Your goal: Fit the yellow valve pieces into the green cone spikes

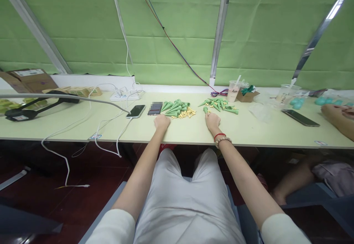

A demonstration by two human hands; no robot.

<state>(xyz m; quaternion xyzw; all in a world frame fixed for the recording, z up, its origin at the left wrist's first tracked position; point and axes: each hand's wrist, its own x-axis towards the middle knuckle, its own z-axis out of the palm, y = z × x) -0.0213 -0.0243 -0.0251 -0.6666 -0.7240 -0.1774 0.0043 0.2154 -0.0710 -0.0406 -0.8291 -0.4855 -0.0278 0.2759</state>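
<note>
My left hand is closed on the table's front half, beside a dark phone and the left pile of green cone-shaped pieces; whatever its fingers may hold is hidden. Small yellow pieces lie heaped against that pile. My right hand, with a red cord and a beaded bracelet at the wrist, is closed too. A single green cone-shaped piece pokes out from its fingertips, wide end away from me. Just beyond it lies a second, looser group of green cones with some yellow bits among them.
A phone on a white cable, a power strip and a black headset-like device are to the left. To the right are drink cups, a small cardboard box, another phone and another person's arm.
</note>
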